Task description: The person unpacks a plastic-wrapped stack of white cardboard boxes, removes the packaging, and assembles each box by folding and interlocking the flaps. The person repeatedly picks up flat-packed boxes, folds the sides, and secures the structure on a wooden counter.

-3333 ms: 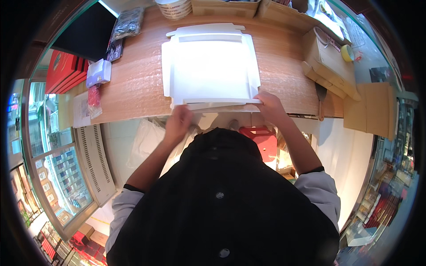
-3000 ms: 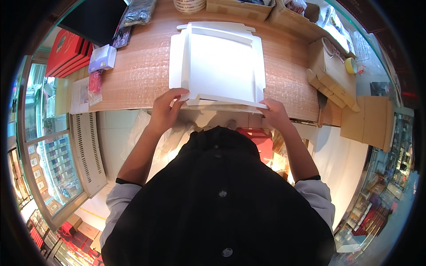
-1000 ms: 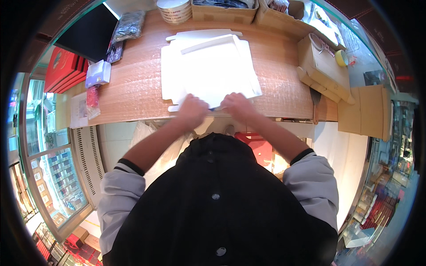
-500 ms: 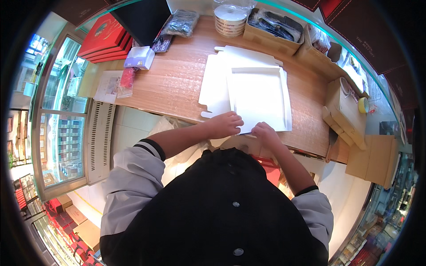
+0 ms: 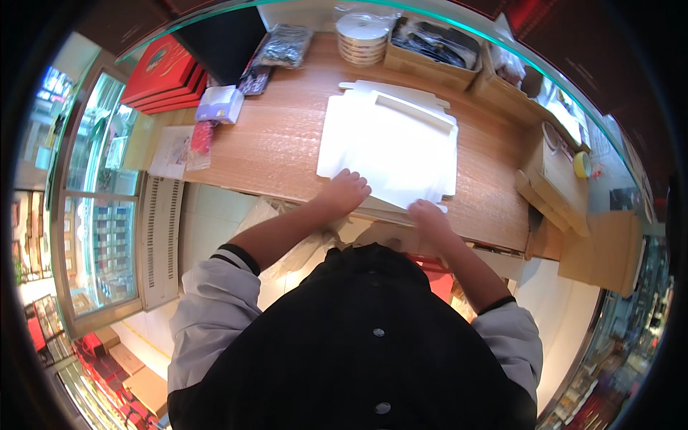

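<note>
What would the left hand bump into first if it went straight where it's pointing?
The white cardboard: the left hand is right at its near edge, pointing across it. It might just slide over the top; height is hard to tell.

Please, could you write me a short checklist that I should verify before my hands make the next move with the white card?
1. Left hand at the near edge of the white card, toward its left part: ok.
2. Right hand at the card's near right corner: ok.
3. Firm grip by both hands: cannot tell; the fingertips are too unclear.
4. Narrow strip at the far side standing up: ok.
5. Creases on the middle of the card readable: not ok; glare washes it out.
6. Card apart from the purple-and-white packet and the yellow tape roll: ok; wooden table shows between.
</note>
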Motion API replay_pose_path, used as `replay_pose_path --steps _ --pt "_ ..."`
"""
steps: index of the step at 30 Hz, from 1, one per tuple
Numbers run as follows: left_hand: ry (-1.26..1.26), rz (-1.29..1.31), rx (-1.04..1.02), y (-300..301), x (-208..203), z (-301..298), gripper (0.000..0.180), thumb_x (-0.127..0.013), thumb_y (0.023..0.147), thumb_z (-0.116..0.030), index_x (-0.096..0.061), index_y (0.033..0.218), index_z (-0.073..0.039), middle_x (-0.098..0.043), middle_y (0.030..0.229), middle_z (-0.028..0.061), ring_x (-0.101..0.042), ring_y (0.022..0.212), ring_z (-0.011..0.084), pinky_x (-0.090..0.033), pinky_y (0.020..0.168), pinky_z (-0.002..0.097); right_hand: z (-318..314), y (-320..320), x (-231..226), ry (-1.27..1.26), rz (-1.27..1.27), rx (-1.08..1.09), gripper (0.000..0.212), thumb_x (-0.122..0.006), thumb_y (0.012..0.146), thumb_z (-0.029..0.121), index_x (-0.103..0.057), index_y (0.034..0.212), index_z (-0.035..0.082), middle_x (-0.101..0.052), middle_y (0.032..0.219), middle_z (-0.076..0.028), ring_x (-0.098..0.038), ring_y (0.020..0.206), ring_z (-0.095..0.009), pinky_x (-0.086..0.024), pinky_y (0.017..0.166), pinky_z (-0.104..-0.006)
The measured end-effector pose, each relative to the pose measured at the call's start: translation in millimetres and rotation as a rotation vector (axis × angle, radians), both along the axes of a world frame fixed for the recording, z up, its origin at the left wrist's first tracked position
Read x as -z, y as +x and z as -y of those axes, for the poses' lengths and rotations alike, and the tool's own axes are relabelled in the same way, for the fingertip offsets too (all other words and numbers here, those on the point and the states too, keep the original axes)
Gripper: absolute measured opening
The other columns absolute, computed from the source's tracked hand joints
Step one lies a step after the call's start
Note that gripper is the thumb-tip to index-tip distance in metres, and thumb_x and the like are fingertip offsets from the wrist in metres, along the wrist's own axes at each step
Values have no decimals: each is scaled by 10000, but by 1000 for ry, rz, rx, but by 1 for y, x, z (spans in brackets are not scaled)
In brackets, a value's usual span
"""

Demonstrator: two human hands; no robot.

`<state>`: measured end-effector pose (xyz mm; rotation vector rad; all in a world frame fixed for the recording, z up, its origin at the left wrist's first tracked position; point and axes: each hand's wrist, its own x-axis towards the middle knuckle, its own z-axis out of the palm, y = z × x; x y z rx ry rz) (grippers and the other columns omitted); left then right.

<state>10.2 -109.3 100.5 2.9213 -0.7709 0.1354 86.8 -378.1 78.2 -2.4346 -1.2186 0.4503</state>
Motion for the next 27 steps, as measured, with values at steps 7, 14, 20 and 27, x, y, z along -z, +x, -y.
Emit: replay_pose_path --steps 7,14,20,27 --pt "-403 -121 106 -5 23 16 101 -555 730 -79 -517 824 -77 -506 828 75 -515 825 273 -424 736 359 -27 -13 -13 223 304 -263 102 -619 742 116 -597 833 76 -554 905 -61 -509 959 -228 -415 867 -364" --pt "-379 -131 112 2 15 13 115 -557 697 -45 -513 795 -87 -491 804 62 -501 807 259 -406 696 360 -13 -6 -28 164 257 -353 199 -708 704 224 -626 830 94 -553 944 -50 -494 1003 -215 -396 889 -347" --pt "-174 -65 183 0 19 -1 141 -563 762 -80 -561 903 -69 -537 1001 84 -506 1001 285 -408 877 406 -4 1 -25 394 202 -87 304 -711 766 202 -633 1030 72 -582 994 -87 -534 984 -263 -410 870 -388" --pt "-209 48 -640 0 3 -56 273 -546 851 -157 -593 1079 -13 -600 1095 158 -568 1029 308 -450 854 424 51 109 12 172 469 563 439 -563 873 193 -502 1285 54 -480 1331 -182 -434 1231 -348 -341 1027 -455"
